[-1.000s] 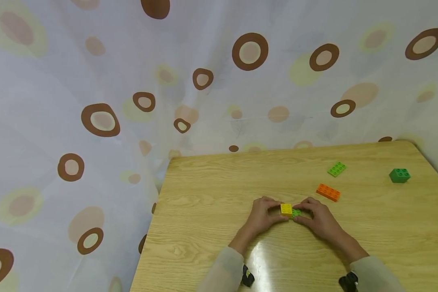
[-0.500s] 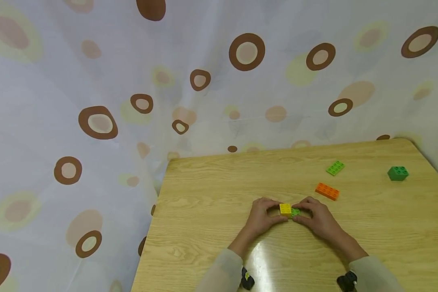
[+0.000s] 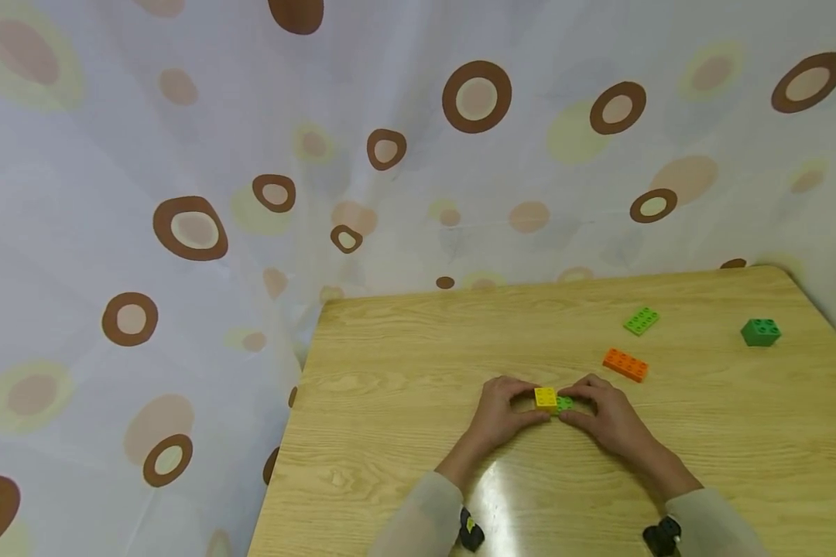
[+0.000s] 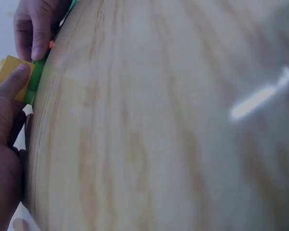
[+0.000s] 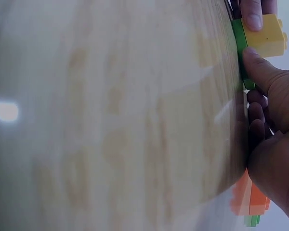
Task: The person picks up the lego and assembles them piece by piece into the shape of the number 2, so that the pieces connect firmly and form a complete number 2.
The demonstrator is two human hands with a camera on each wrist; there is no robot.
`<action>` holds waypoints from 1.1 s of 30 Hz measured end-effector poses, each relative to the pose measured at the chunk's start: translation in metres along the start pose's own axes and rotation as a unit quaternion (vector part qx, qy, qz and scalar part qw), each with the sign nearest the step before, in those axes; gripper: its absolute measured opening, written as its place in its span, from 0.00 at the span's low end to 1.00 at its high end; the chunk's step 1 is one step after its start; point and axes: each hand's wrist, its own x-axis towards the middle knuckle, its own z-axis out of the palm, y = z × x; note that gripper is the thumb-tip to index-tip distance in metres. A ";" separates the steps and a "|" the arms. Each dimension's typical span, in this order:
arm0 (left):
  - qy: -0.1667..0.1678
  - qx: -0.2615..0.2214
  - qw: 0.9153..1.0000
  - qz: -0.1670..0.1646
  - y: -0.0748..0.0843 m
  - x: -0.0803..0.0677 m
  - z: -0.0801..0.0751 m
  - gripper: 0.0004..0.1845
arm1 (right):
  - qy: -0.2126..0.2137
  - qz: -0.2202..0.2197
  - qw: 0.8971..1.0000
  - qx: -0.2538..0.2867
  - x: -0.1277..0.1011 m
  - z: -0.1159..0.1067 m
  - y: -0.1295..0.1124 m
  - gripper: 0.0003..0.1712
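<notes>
A yellow toy building brick (image 3: 546, 398) sits on the left end of a flat light-green brick (image 3: 565, 404), whose studs show to the right of it. My left hand (image 3: 499, 410) pinches the yellow brick between thumb and fingers from the left. From the other side my right hand (image 3: 609, 418) grips the green brick, thumb in front and fingers behind. In the left wrist view the left thumb presses on the side of the yellow brick (image 4: 8, 69), just above the green one (image 4: 37, 79). The right wrist view shows the right thumb against the green brick (image 5: 239, 34), close by the yellow brick (image 5: 269, 37).
An orange brick (image 3: 625, 365) lies just behind the right hand. Farther back is a flat lime-green brick (image 3: 642, 321), and a dark green brick (image 3: 761, 333) stands near the right edge of the wooden table (image 3: 390, 363). A patterned curtain (image 3: 418, 193) hangs behind the table.
</notes>
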 end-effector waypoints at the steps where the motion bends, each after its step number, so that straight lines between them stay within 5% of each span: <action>1: 0.000 -0.003 1.000 -0.002 0.000 0.000 0.000 0.25 | -0.002 0.002 1.000 0.000 0.000 0.000 0.000 0.19; 19: -0.002 0.001 1.000 0.006 0.000 -0.004 0.000 0.24 | -0.017 0.064 0.997 0.029 -0.001 -0.010 -0.002 0.24; 33: 0.004 0.009 1.000 0.017 -0.004 -0.001 0.000 0.25 | 0.094 0.109 0.988 0.057 0.014 -0.092 0.027 0.40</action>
